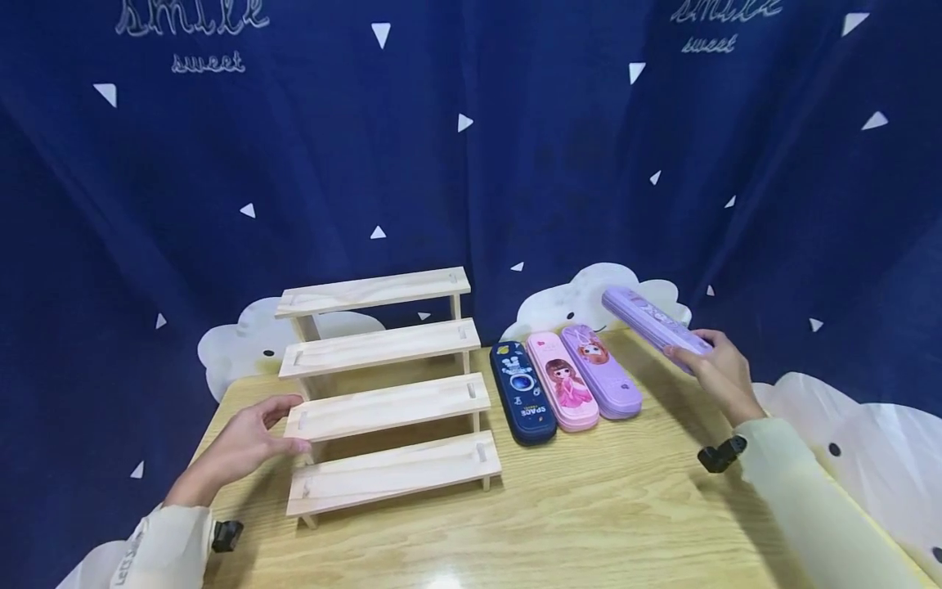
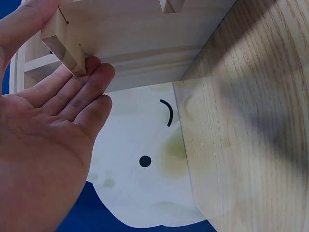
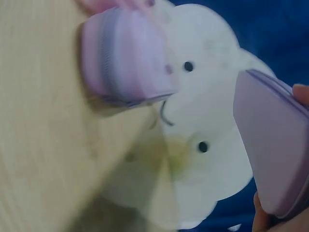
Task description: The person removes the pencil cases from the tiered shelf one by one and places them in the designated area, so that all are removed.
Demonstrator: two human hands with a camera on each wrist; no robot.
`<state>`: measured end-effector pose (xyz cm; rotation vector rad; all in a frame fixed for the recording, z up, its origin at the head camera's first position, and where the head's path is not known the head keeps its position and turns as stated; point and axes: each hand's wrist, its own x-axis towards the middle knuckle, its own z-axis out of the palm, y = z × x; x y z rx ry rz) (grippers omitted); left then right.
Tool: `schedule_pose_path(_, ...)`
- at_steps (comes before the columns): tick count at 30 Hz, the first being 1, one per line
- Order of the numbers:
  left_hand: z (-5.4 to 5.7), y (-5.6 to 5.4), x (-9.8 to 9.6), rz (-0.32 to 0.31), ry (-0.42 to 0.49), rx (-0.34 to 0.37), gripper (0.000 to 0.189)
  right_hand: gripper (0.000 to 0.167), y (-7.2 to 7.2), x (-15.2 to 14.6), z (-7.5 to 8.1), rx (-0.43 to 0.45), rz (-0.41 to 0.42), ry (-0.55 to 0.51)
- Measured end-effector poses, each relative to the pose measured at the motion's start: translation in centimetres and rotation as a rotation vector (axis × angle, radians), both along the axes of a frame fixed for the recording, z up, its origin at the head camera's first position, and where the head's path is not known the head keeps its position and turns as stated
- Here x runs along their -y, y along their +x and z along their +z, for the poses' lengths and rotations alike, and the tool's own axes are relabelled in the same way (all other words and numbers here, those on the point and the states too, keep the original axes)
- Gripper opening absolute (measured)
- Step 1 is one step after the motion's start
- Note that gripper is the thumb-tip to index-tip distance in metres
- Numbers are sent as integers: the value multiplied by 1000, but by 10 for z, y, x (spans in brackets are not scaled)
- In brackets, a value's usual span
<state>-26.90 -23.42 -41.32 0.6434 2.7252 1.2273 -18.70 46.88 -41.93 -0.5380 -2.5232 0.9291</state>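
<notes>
In the head view my left hand [image 1: 246, 442] grips the left end of a four-tier wooden rack [image 1: 390, 406]. The left wrist view has the fingers [image 2: 79, 92] bent behind an upright piece of the rack, with the thumb on its other side. My right hand [image 1: 727, 378] holds one end of a light purple pencil case [image 1: 648, 319], tilted and raised above the table's right side. Three more pencil cases lie side by side right of the rack: a navy space one [image 1: 521, 393], a pink one with a doll [image 1: 562, 381] and a purple one [image 1: 602, 370].
The rack and cases are on a light wooden table [image 1: 589, 507]. Behind it hangs a dark blue curtain [image 1: 545, 188] with white triangles and clouds. The lowest shelf [image 1: 390, 474] of the rack sits near the table surface, and the tiers step up toward the curtain.
</notes>
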Motion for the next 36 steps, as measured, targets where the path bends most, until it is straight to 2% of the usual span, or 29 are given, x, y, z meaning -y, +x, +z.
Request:
schedule_pose_path(6,0,0,-1,-1,-15,-12,80,93,-6,-7,-28,110,-19,-52)
schedule_pose_path(10,1,-2,-1,-6,-3,-8,79,97,-12,-5,-41,185,-20,-70)
schedule_pose_path(15,1,-4,-1,-2,2,-4,79,98,-19,1,-51,198,-19,-28)
schedule_pose_path(19,0,-2,-2,-6,-18,-6,79,97,-22,9,-57,185,-36,-17)
schedule_pose_path(26,1,-1,0,-18,-10,-14,79,92,-31,22,-63,216,-48,7)
schedule_pose_path(36,-1,-1,1,10,-19,-2,79,96,-35,25,-62,298,-47,-48)
